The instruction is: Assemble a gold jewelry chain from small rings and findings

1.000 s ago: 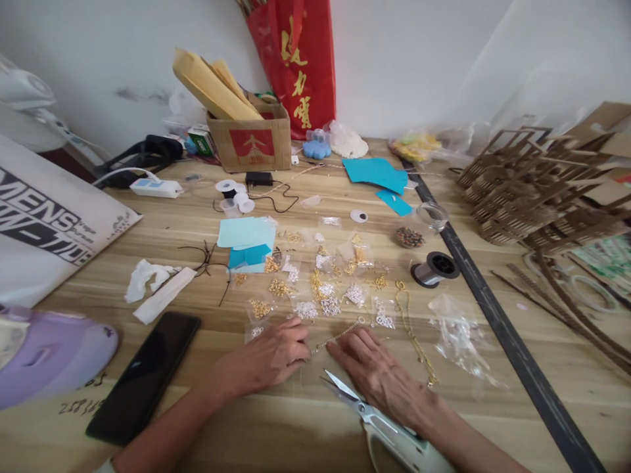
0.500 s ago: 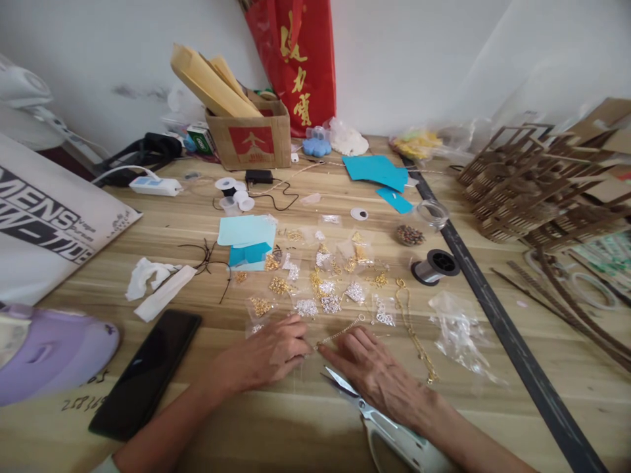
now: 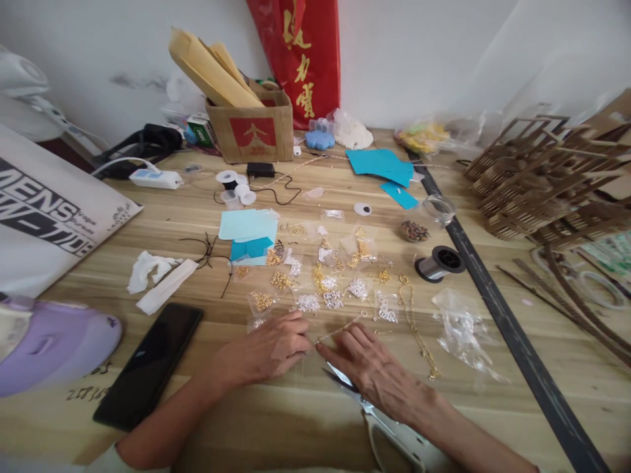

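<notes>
A thin gold chain (image 3: pixel 340 328) with a ring at its far end lies on the table between my hands. My right hand (image 3: pixel 369 371) is closed at the chain's near end, its fingers curled over it. Close by on the left, my left hand (image 3: pixel 273 345) is also closed, its fingertips pinched beside that end; whatever they hold is too small to make out. White-handled scissors (image 3: pixel 389 433) lie partly under my right hand and wrist, blades apart. Beyond my fingers are small bags of silver findings (image 3: pixel 309 303) and gold findings (image 3: pixel 263 301). A longer gold chain (image 3: pixel 417 332) lies to the right.
A black phone (image 3: pixel 148 368) lies left of my left forearm. On the right are a wire spool (image 3: pixel 438 264), a clear plastic bag (image 3: pixel 461 332) and stacked brown wooden pieces (image 3: pixel 537 177). Blue cards (image 3: pixel 251 226) and a cardboard box (image 3: pixel 251 128) stand further back.
The view has shifted slightly, so the table's contents sit a little differently in the picture. Both hands keep nearly the same pose at the chain's near end.
</notes>
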